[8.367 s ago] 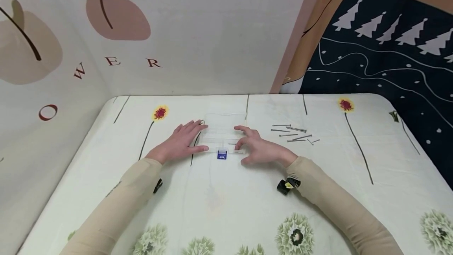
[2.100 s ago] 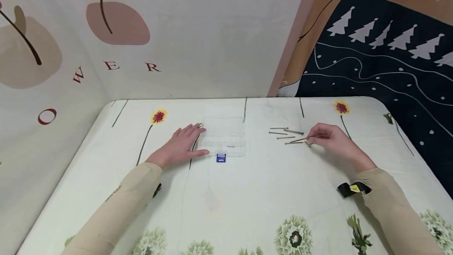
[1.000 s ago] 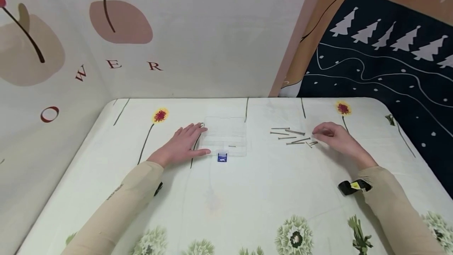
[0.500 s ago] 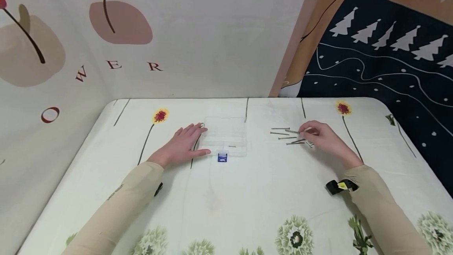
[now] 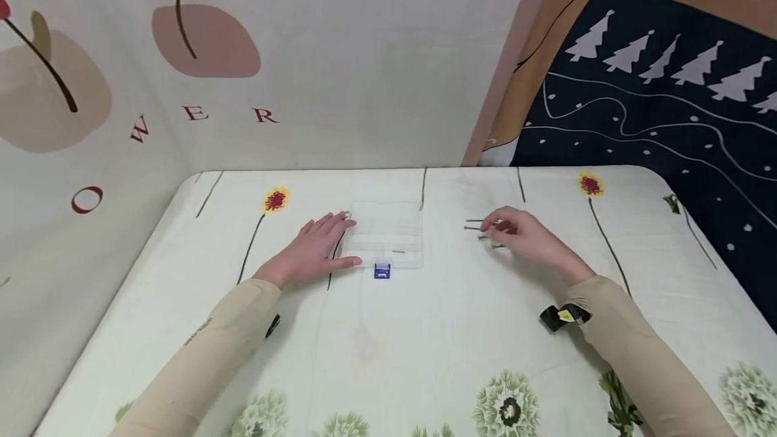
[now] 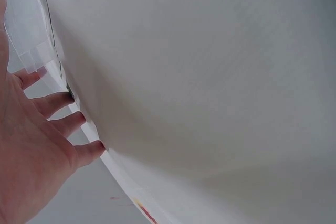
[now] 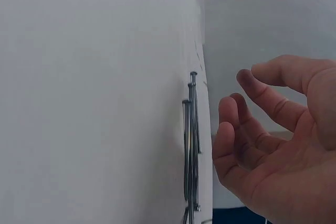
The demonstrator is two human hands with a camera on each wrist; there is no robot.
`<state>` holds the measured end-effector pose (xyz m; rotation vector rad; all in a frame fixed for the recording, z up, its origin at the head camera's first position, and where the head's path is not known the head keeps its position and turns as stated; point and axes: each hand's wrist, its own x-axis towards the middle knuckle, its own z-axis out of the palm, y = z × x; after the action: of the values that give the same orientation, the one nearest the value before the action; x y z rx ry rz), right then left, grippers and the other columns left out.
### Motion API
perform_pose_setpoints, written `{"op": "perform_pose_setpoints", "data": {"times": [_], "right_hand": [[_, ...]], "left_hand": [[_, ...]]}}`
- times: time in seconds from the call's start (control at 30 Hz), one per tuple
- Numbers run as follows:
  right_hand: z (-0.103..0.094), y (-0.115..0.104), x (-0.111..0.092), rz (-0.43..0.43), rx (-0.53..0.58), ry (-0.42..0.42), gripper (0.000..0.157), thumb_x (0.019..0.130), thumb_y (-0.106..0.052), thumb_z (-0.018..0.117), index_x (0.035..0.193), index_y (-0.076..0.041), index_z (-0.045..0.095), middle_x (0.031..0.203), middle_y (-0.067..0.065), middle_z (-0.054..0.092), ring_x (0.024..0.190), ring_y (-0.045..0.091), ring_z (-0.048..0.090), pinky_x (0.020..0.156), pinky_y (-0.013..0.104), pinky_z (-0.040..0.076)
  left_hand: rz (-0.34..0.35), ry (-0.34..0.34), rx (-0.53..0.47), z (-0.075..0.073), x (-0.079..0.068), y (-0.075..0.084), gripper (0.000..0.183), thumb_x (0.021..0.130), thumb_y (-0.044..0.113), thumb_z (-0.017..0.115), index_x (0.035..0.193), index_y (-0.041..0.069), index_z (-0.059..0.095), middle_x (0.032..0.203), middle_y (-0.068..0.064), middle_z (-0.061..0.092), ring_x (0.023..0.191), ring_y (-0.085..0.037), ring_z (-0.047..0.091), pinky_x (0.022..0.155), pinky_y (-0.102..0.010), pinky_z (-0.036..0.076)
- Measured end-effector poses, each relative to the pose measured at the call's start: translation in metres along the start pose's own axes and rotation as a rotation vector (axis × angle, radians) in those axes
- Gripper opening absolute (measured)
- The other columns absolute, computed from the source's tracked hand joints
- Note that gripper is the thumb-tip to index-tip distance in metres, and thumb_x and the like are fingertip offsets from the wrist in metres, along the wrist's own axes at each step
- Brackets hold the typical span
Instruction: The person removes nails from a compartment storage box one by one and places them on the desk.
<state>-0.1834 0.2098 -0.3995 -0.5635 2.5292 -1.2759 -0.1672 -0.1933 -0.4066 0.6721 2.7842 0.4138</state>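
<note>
My left hand [image 5: 312, 248] lies with spread fingers at the left edge of a clear plastic compartment box [image 5: 388, 224], thumb by its front corner. The box has a blue latch [image 5: 382, 270] in front, and a small nail [image 5: 398, 251] lies in a front compartment. In the head view my right hand [image 5: 522, 238] is above several long steel nails [image 5: 475, 228] and covers part of them. In the right wrist view its thumb [image 7: 281, 71] and index fingertip meet, the other fingers loosely curled. No object shows between them; a small nail could be hidden there.
A pale tablecloth with printed flowers [image 5: 590, 185] covers the table. A white curtain [image 5: 364, 86] hangs behind it, and a dark cloth with printed trees [image 5: 668, 93] hangs at the right.
Over the last second my right hand has moved left from the right end of the nails to a place over them, hiding more of them. The left hand and box stay put.
</note>
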Motion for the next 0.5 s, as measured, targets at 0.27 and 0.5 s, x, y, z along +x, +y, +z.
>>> {"op": "perform_pose_setpoints", "data": {"times": [0.27, 0.5], "right_hand": [[0.024, -0.011, 0.012, -0.164, -0.011, -0.053, 0.022, 0.094, -0.001, 0.058, 0.115, 0.001, 0.065, 0.114, 0.013, 0.061, 0.097, 0.023, 0.057, 0.085, 0.037, 0.048], [0.048, -0.026, 0.023, -0.199, -0.006, -0.116, 0.031, 0.094, -0.006, 0.06, 0.124, -0.004, 0.063, 0.126, 0.013, 0.054, 0.106, 0.026, 0.053, 0.088, 0.041, 0.047]], "left_hand": [[-0.006, 0.008, 0.012, 0.001, 0.0, -0.001, 0.085, 0.087, 0.063, 0.056, 0.148, 0.008, 0.035, 0.156, -0.018, 0.023, 0.143, -0.039, 0.016, 0.111, -0.06, 0.011], [-0.016, 0.001, -0.004, 0.001, 0.001, 0.0, 0.086, 0.087, 0.066, 0.054, 0.147, 0.006, 0.036, 0.156, -0.019, 0.023, 0.143, -0.038, 0.016, 0.112, -0.059, 0.01]]}}
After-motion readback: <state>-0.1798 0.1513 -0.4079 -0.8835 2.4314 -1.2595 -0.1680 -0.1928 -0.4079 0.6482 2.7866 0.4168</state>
